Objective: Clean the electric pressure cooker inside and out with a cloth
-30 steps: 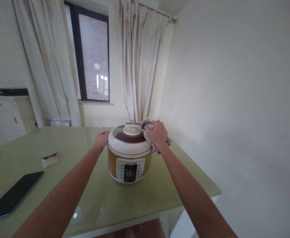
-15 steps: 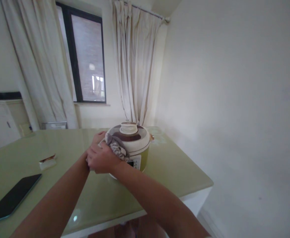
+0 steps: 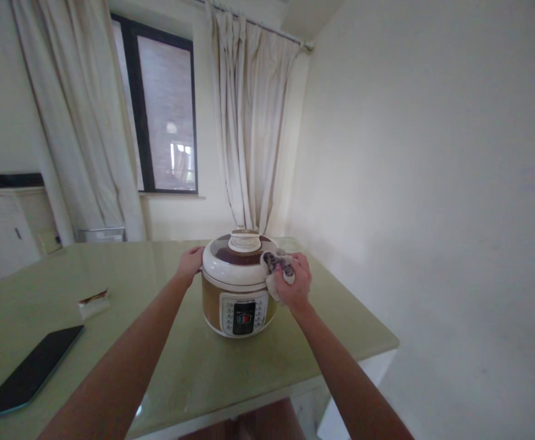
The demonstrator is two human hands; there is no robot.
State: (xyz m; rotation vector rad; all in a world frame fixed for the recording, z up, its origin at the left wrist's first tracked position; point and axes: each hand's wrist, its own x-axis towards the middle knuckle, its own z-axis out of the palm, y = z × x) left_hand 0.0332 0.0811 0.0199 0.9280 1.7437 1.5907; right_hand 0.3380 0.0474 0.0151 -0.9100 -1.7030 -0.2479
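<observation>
A round pressure cooker (image 3: 211,299) with a white rim, brown and grey lid and front control panel stands upright on the green table. My left hand (image 3: 190,264) is closed at the cooker's left side, by its handle; the fingertips are hidden behind the rim. At the cooker's right side, my right hand (image 3: 295,282) grips a bunched grey and white cloth (image 3: 274,275), which touches the edge of the lid.
The green table (image 3: 171,379) bears a dark tablet (image 3: 27,373) at the left and a small white and brown packet (image 3: 94,302) behind it. A wall rises beyond the table's right edge. Curtains and a window are behind.
My right hand has moved with the cloth from the cooker's left side to its right side. My left hand now shows alone at the left side, and the front panel is uncovered.
</observation>
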